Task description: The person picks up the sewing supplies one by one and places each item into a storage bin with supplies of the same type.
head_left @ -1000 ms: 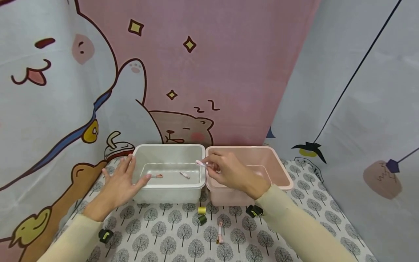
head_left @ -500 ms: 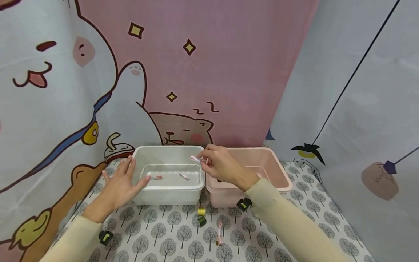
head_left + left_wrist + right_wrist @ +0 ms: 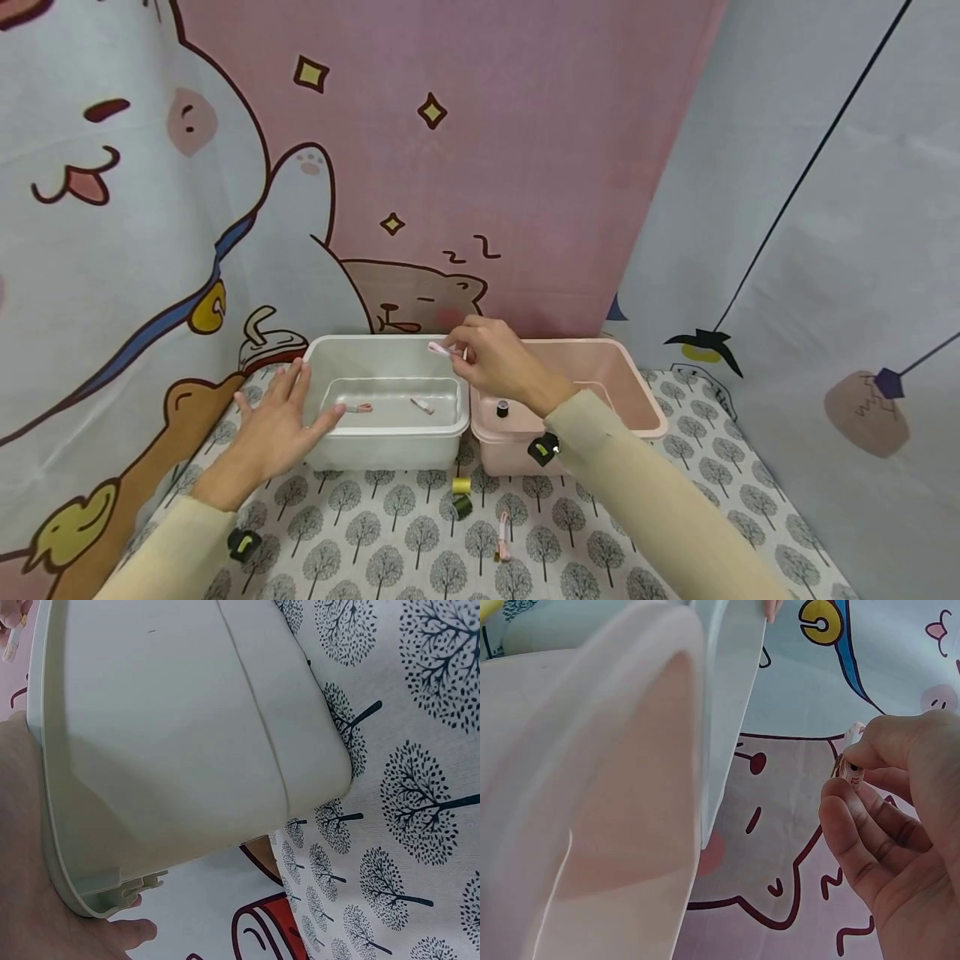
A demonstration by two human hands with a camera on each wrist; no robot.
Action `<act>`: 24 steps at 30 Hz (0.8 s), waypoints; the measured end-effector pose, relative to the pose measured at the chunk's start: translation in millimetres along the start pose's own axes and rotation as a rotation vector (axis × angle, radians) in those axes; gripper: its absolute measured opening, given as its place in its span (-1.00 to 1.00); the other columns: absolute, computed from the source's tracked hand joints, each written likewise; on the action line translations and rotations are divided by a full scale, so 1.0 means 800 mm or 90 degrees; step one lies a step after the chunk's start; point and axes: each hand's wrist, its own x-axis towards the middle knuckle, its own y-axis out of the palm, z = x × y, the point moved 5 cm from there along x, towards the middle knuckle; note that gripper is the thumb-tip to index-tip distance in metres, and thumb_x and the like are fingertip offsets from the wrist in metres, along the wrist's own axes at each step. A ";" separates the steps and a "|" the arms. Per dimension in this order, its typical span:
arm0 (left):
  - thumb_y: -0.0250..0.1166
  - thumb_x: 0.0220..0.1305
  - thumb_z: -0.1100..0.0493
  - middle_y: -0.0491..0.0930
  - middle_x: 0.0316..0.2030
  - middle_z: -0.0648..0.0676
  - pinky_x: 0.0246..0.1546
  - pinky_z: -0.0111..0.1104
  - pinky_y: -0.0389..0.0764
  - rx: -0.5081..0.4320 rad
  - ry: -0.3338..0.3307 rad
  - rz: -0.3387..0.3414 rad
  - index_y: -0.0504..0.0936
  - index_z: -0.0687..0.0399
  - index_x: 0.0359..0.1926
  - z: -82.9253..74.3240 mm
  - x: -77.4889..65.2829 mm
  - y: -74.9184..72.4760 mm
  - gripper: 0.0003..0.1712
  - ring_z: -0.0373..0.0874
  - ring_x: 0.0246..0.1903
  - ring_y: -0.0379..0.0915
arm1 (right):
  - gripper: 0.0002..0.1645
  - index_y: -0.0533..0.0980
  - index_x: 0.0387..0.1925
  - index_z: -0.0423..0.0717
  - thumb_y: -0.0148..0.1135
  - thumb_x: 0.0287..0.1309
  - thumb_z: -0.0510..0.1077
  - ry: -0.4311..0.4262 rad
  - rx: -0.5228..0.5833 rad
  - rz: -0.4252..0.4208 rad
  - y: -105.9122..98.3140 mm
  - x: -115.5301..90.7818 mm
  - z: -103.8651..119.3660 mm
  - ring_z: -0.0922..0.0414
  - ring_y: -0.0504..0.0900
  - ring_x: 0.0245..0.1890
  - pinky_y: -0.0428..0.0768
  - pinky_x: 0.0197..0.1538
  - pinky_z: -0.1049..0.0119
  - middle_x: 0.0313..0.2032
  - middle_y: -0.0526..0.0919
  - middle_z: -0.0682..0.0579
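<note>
My right hand [image 3: 495, 358] pinches a pale pink skein of thread [image 3: 438, 348] between thumb and fingertips, over the right end of the white bin [image 3: 386, 450]. The right wrist view shows a printed label on the skein [image 3: 852, 776]. My left hand [image 3: 270, 425] rests on the white bin's left rim with fingers spread and thumb reaching along the front edge. In the left wrist view, that hand [image 3: 22, 862] lies along the rim. Inside the white bin are two small skeins, one near the middle [image 3: 422, 406] and one close to my left thumb [image 3: 363, 407].
A pink bin [image 3: 495, 450] stands right beside the white one, with a black spool [image 3: 502, 408] inside. On the tree-print cloth in front lie a yellow spool [image 3: 461, 485], a green spool [image 3: 462, 506] and another pink skein [image 3: 504, 537]. A cartoon-print curtain [image 3: 562, 167] hangs behind.
My right hand has moved left and up with the skein, from beside the pink bin's left rim to over the white bin. The black spool has come into view. My left hand stays put.
</note>
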 end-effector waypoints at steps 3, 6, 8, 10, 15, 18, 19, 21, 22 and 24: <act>0.00 0.71 -0.59 -0.17 0.89 0.47 0.49 0.90 -0.45 0.002 -0.002 0.001 -0.05 0.41 0.87 0.001 0.000 0.001 0.31 0.63 0.85 -0.23 | -0.77 0.86 0.01 -0.22 0.47 0.39 -0.33 -0.003 0.002 0.004 0.004 0.009 -0.002 0.14 0.81 -0.34 0.79 -0.20 0.42 -0.24 0.82 -0.06; 0.01 0.71 -0.59 -0.16 0.89 0.47 0.50 0.90 -0.45 0.001 -0.004 -0.001 -0.04 0.41 0.87 0.001 0.000 0.001 0.31 0.63 0.85 -0.23 | -0.78 0.86 0.01 -0.22 0.46 0.40 -0.33 -0.004 0.012 0.008 0.008 0.018 -0.004 0.06 0.85 -0.31 0.80 -0.19 0.38 -0.23 0.83 -0.08; 0.02 0.71 -0.59 -0.16 0.89 0.47 0.50 0.90 -0.45 -0.001 -0.002 -0.002 -0.04 0.41 0.87 0.001 0.000 0.001 0.31 0.63 0.85 -0.22 | -0.78 0.86 0.01 -0.22 0.45 0.40 -0.34 -0.003 0.012 0.011 0.010 0.024 -0.005 0.03 0.86 -0.30 0.81 -0.19 0.36 -0.22 0.83 -0.10; 0.03 0.70 -0.58 -0.15 0.89 0.47 0.50 0.91 -0.44 -0.003 0.000 -0.003 -0.04 0.40 0.87 0.001 0.000 0.002 0.31 0.63 0.85 -0.22 | -0.77 0.87 0.01 -0.21 0.44 0.41 -0.34 0.002 0.011 0.017 0.013 0.030 -0.007 0.03 0.86 -0.29 0.81 -0.18 0.36 -0.21 0.84 -0.10; 0.05 0.70 -0.59 -0.13 0.89 0.47 0.49 0.92 -0.42 -0.002 0.000 -0.007 -0.03 0.40 0.87 0.003 -0.001 0.004 0.32 0.63 0.84 -0.20 | -0.77 0.87 0.02 -0.19 0.42 0.44 -0.32 0.019 0.014 0.043 0.025 0.051 -0.009 0.09 0.84 -0.21 0.81 -0.13 0.38 -0.15 0.87 -0.08; 0.06 0.70 -0.58 -0.12 0.88 0.47 0.49 0.92 -0.41 -0.001 -0.001 -0.010 -0.02 0.41 0.87 0.003 -0.002 0.004 0.31 0.63 0.84 -0.19 | -0.77 0.87 0.03 -0.19 0.41 0.47 -0.32 0.026 0.021 0.051 0.032 0.063 -0.009 0.11 0.83 -0.18 0.80 -0.12 0.41 -0.14 0.87 -0.07; 0.06 0.70 -0.58 -0.12 0.88 0.47 0.49 0.92 -0.41 -0.002 -0.001 -0.011 -0.02 0.41 0.87 0.003 -0.002 0.003 0.31 0.62 0.85 -0.20 | -0.77 0.87 0.03 -0.19 0.41 0.47 -0.32 0.026 0.020 0.050 0.034 0.068 -0.009 0.11 0.82 -0.19 0.79 -0.12 0.41 -0.14 0.87 -0.07; 0.06 0.70 -0.58 -0.12 0.89 0.47 0.48 0.92 -0.41 -0.002 0.000 -0.012 -0.02 0.41 0.87 0.002 -0.001 0.002 0.31 0.62 0.85 -0.20 | -0.76 0.88 0.03 -0.19 0.41 0.45 -0.32 0.025 0.013 0.048 0.038 0.076 -0.009 0.11 0.80 -0.21 0.77 -0.15 0.40 -0.16 0.86 -0.07; 0.06 0.70 -0.58 -0.12 0.89 0.46 0.48 0.92 -0.40 -0.002 0.000 -0.012 -0.02 0.40 0.87 0.002 -0.001 0.002 0.31 0.61 0.85 -0.20 | -0.75 0.88 0.03 -0.18 0.41 0.45 -0.32 0.027 0.010 0.047 0.039 0.080 -0.008 0.11 0.79 -0.22 0.76 -0.16 0.40 -0.17 0.85 -0.07; 0.07 0.70 -0.58 -0.12 0.89 0.46 0.48 0.93 -0.40 -0.002 0.001 -0.013 -0.02 0.40 0.87 0.002 0.001 0.001 0.31 0.61 0.85 -0.20 | -0.74 0.88 0.03 -0.19 0.40 0.43 -0.34 0.025 0.008 0.045 0.041 0.088 -0.007 0.10 0.79 -0.23 0.77 -0.15 0.37 -0.17 0.85 -0.08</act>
